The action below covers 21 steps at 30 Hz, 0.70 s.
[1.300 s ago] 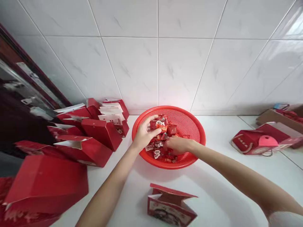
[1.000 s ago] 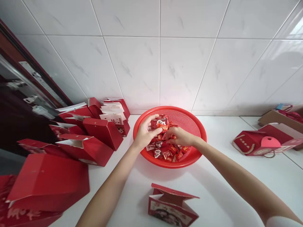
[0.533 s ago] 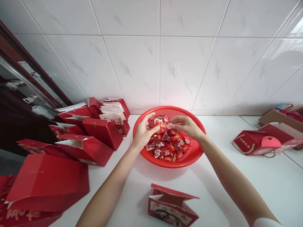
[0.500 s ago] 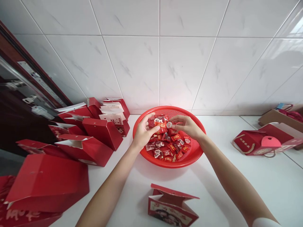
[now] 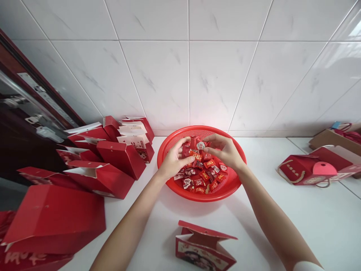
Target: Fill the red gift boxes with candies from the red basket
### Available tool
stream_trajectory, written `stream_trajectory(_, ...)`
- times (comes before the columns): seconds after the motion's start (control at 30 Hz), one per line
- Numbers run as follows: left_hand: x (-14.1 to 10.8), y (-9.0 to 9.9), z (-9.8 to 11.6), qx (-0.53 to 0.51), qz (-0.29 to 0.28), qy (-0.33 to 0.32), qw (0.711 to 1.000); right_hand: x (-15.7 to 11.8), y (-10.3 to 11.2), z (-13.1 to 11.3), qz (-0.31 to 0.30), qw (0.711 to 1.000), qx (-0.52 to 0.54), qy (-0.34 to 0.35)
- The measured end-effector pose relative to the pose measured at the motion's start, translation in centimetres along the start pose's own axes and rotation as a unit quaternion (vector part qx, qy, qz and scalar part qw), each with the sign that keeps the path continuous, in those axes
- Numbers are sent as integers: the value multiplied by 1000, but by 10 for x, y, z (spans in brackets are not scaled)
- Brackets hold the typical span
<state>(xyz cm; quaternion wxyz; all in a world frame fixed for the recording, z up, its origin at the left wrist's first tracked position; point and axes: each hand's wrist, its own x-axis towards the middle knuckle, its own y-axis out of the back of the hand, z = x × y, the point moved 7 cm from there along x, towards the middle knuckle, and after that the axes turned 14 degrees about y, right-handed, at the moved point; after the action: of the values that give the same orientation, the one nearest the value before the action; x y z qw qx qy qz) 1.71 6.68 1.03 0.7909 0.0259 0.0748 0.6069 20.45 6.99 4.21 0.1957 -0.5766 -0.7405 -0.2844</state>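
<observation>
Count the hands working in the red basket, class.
2: the left hand and the right hand, both over the wrapped sweets in the red plastic basket. No other hands show in view.

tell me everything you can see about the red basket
The red basket is round and shallow, of bright glossy plastic, with a smooth solid rim and a fine mesh of small holes in its sloping wall. It sits level on a white counter, just in front of the tiled wall. A heap of red-wrapped candies lies in it, leaving mesh bare at the far side. The left hand and right hand reach in over the rim.
</observation>
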Motion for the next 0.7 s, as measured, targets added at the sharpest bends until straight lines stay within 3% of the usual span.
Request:
stream_trajectory(0.23, 1, 1, 2, 35, 3, -36, 999, -2, -8, -3, -57, 997, -53, 17)
stream_trajectory(0.7, -2, 1, 9, -39, 2, -44, 998, -4, -10, -1, -77, 994, -75, -14)
